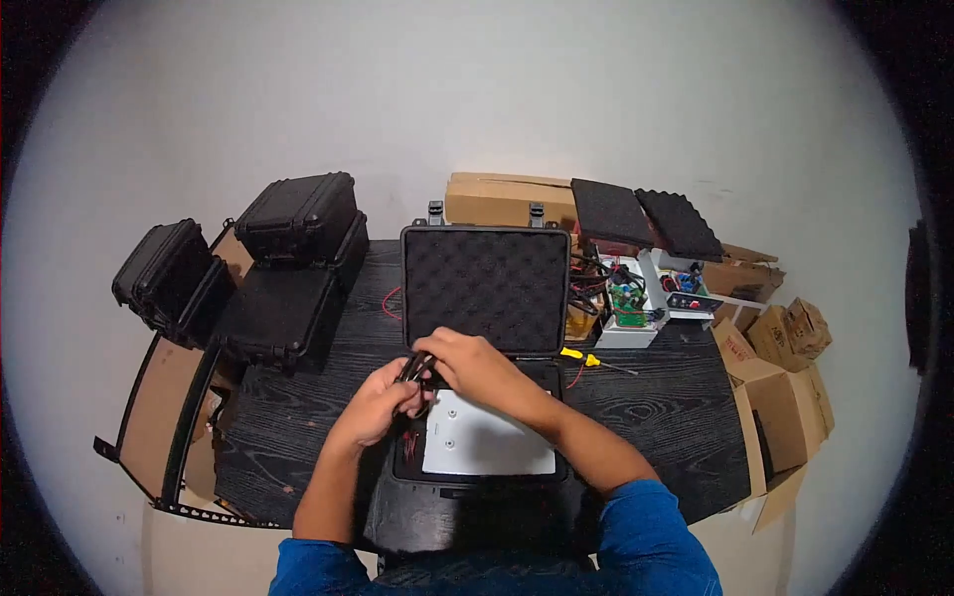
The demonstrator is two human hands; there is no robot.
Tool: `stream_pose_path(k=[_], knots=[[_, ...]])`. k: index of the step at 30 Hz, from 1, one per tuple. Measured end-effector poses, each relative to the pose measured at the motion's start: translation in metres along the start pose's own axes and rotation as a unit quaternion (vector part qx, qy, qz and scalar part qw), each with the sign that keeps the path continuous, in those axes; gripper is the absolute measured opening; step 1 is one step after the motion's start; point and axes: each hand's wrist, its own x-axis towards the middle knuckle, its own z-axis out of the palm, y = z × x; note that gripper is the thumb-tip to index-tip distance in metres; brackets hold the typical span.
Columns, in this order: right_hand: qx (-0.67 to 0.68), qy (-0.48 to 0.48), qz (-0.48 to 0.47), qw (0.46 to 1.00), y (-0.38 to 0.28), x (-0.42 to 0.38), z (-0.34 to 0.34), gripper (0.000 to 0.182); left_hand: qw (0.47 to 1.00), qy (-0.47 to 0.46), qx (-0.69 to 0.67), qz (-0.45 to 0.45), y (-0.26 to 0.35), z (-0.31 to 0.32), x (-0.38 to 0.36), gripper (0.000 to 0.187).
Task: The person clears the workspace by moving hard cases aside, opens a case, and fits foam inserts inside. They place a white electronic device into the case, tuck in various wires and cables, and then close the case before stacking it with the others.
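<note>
A bundle of black cable (pixel 412 372) is gathered between my two hands, above the left side of an open black hard case. My left hand (pixel 380 399) is closed around the bundle from below. From the right, my right hand (pixel 465 362) reaches over it with fingers bent onto the cable. The case's lid (pixel 485 293) stands up, lined with dark egg-crate foam. A white box (pixel 487 437) with two small round fittings lies in the case's lower half. Some thin red wire (pixel 410 444) shows left of the box. My right forearm covers part of the case.
Closed black cases (pixel 298 214) are stacked at the left. A yellow-handled screwdriver (pixel 593 362) lies right of the case. Behind it are white enclosures with a green circuit board (pixel 628 306). Foam sheets (pixel 611 211) and cardboard boxes (pixel 775 417) stand at the back and right.
</note>
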Motion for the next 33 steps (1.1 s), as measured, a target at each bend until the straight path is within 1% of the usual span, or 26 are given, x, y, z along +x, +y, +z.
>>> stream_pose_path(k=[2,3,6,9,12,15,18,21,24,27,30,33], knots=[[0.018,-0.030,0.016,0.999,-0.009,0.004,0.003,0.032,0.998,-0.007,-0.056,-0.037,-0.002,-0.008,-0.004,0.015],[-0.001,-0.053,0.005,0.999,-0.003,0.006,0.007,0.032,0.996,-0.025,-0.086,-0.015,-0.007,-0.014,0.000,0.017],[0.034,-0.023,-0.032,0.999,0.012,0.011,0.019,0.032,0.998,0.004,-0.061,0.005,-0.013,-0.018,0.001,0.028],[0.083,-0.007,-0.020,0.996,0.020,0.010,0.036,0.030,0.994,0.049,-0.097,-0.002,-0.020,-0.018,0.000,0.040],[0.070,-0.014,0.015,0.997,0.031,0.008,0.050,0.028,0.992,0.061,-0.113,0.005,-0.037,-0.025,0.006,0.048],[0.055,-0.060,0.037,0.996,0.032,0.005,0.050,0.027,0.986,0.074,-0.149,-0.006,-0.043,-0.025,0.005,0.039],[0.034,-0.064,0.071,0.995,0.032,0.004,0.057,0.027,0.996,0.045,-0.067,0.030,-0.038,-0.019,0.003,0.028],[0.023,-0.075,0.098,0.992,0.030,0.004,0.057,0.027,0.998,0.039,-0.046,0.032,-0.040,-0.024,0.003,0.021],[0.039,-0.078,0.073,0.993,0.027,0.004,0.049,0.028,0.997,0.034,-0.064,0.004,-0.038,-0.029,0.002,0.021],[0.082,-0.077,0.033,0.993,0.041,0.006,0.053,0.027,0.999,0.021,-0.036,-0.003,-0.033,-0.031,0.005,0.021],[0.091,-0.076,0.041,0.992,0.046,0.007,0.057,0.027,0.998,0.054,0.034,-0.005,-0.029,-0.035,0.006,0.021],[0.064,-0.053,0.049,0.995,0.045,0.006,0.061,0.028,0.992,0.107,0.067,0.006,-0.025,-0.034,0.002,0.024]])
